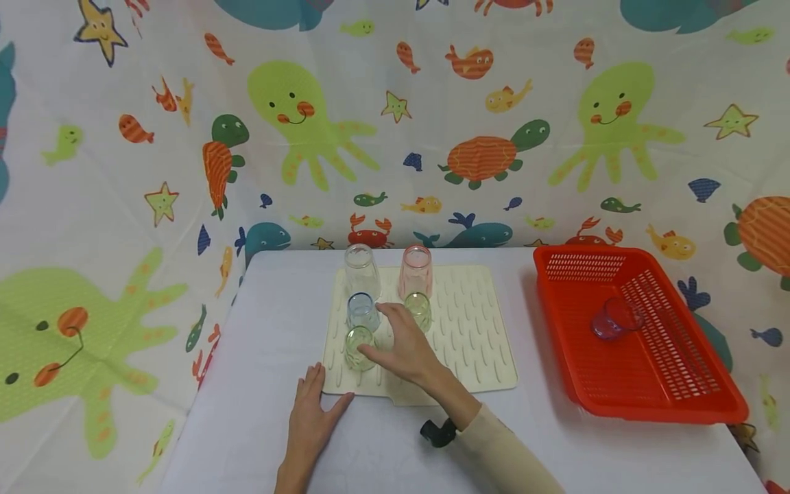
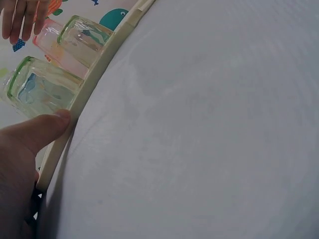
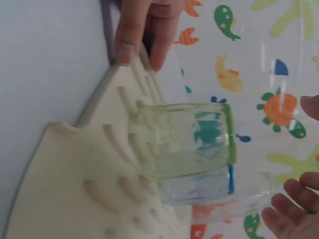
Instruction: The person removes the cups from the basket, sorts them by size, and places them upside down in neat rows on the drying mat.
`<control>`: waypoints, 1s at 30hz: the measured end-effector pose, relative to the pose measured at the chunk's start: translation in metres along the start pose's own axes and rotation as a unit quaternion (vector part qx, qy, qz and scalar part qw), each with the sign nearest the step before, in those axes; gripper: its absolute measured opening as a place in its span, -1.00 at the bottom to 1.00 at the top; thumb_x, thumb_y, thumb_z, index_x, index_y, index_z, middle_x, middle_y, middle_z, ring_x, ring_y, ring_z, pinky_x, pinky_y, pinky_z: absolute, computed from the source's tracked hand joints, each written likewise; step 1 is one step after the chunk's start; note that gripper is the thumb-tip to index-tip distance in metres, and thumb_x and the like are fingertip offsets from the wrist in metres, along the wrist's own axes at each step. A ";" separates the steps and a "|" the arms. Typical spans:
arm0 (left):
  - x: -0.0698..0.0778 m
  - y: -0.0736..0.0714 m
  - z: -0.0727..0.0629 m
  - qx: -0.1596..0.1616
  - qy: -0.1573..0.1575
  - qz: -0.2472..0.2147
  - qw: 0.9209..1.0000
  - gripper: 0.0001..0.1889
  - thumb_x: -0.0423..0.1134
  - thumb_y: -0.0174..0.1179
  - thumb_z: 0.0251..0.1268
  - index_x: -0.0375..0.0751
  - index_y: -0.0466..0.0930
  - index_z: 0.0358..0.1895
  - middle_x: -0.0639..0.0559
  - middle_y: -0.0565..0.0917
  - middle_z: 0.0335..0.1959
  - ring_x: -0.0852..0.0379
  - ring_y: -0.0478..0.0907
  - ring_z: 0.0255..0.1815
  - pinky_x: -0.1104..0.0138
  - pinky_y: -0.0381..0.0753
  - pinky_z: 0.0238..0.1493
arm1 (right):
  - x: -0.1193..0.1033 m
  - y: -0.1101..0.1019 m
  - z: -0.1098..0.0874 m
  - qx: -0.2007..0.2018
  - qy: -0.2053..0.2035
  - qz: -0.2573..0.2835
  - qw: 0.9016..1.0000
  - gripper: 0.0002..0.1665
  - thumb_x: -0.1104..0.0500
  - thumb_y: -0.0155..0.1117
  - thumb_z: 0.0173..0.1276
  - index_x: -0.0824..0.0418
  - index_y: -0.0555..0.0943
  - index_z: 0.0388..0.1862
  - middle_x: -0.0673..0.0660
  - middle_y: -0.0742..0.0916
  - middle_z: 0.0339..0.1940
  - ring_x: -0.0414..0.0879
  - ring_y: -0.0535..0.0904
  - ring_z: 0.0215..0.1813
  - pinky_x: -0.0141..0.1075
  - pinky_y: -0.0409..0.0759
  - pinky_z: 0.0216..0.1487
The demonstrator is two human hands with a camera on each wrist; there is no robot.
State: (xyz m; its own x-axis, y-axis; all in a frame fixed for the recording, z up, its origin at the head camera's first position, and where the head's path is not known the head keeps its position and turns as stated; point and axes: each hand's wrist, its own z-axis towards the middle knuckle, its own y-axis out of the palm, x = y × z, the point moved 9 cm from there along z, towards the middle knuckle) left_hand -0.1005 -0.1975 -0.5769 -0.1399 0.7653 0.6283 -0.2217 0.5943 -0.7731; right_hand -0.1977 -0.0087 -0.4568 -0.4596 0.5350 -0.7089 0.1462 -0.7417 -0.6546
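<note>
My left hand (image 1: 308, 415) rests at the near left corner of a cream drying mat (image 1: 469, 322), its fingers straight. In the left wrist view its thumb (image 2: 42, 130) touches the mat's edge. Above the near glasses hovers my right hand (image 1: 404, 346), thumb and fingers spread. The right wrist view shows this hand (image 3: 294, 214) apart from the green-rimmed glass (image 3: 189, 139). On the mat stand that green-rimmed glass (image 1: 359, 353), a blue-rimmed glass (image 1: 362, 315), a tall clear glass (image 1: 362, 274), a tall pink glass (image 1: 415, 274) and a second green-rimmed glass (image 1: 420, 315), partly covered by the right hand.
A red plastic basket (image 1: 561, 336) stands to the right of the mat, with a purple glass (image 1: 611, 322) lying tilted inside. White cloth (image 1: 265, 309) covers the table. A curtain (image 1: 395, 151) printed with sea animals hangs behind and at the left.
</note>
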 end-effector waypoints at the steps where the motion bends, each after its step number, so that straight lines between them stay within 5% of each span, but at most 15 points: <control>1: -0.001 0.000 0.000 -0.005 -0.004 0.000 1.000 -0.05 0.11 0.48 0.07 -0.49 0.35 0.39 -0.35 0.36 0.48 -0.34 0.19 0.55 -0.16 0.15 0.59 | -0.002 -0.003 0.000 0.002 -0.005 -0.002 1.000 -0.10 -0.14 0.49 0.19 0.19 0.41 0.42 0.13 0.56 0.33 0.01 0.48 0.38 -0.06 0.60 0.38; 10: -0.005 0.006 0.002 -0.031 -0.024 -0.004 0.999 -0.03 0.12 0.44 0.13 -0.44 0.26 0.46 -0.28 0.29 0.53 -0.26 0.10 0.62 -0.07 0.02 0.66 | -0.006 -0.035 -0.002 0.033 -0.016 -0.016 0.999 -0.12 -0.12 0.49 0.18 0.17 0.42 0.42 0.13 0.57 0.32 0.00 0.49 0.36 -0.01 0.62 0.35; 30: -0.005 0.006 0.000 -0.018 -0.019 -0.006 1.000 -0.04 0.10 0.46 0.10 -0.45 0.29 0.45 -0.27 0.32 0.52 -0.24 0.11 0.61 -0.05 0.02 0.67 | 0.007 -0.101 -0.007 0.087 -0.013 -0.043 0.995 -0.11 -0.10 0.51 0.15 0.21 0.42 0.40 0.19 0.55 0.33 0.07 0.47 0.38 0.09 0.57 0.39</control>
State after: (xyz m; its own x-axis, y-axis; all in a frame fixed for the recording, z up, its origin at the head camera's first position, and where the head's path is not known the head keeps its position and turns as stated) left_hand -0.1013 -0.1976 -0.5844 -0.1733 0.7489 0.6397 -0.1895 0.6120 -0.7678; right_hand -0.2098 0.0728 -0.3979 -0.4869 0.5909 -0.6432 -0.0479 -0.7533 -0.6559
